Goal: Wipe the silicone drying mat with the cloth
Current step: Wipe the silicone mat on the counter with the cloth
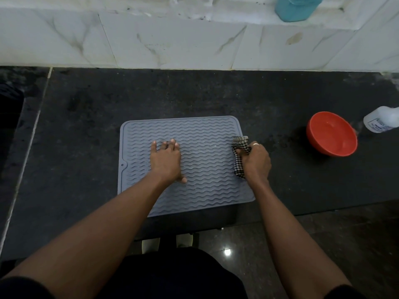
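A grey silicone drying mat with wavy ridges lies flat on the dark counter, its front edge hanging slightly over the counter's lip. My left hand presses flat on the mat's middle left, fingers spread. My right hand sits at the mat's right edge, closed around a bunched black-and-white checked cloth. The cloth touches the mat near its right border.
A red bowl holding clear liquid stands on the dark counter to the right of the mat. A white plastic bottle lies at the far right edge. A teal bottle stands on the white marble ledge behind.
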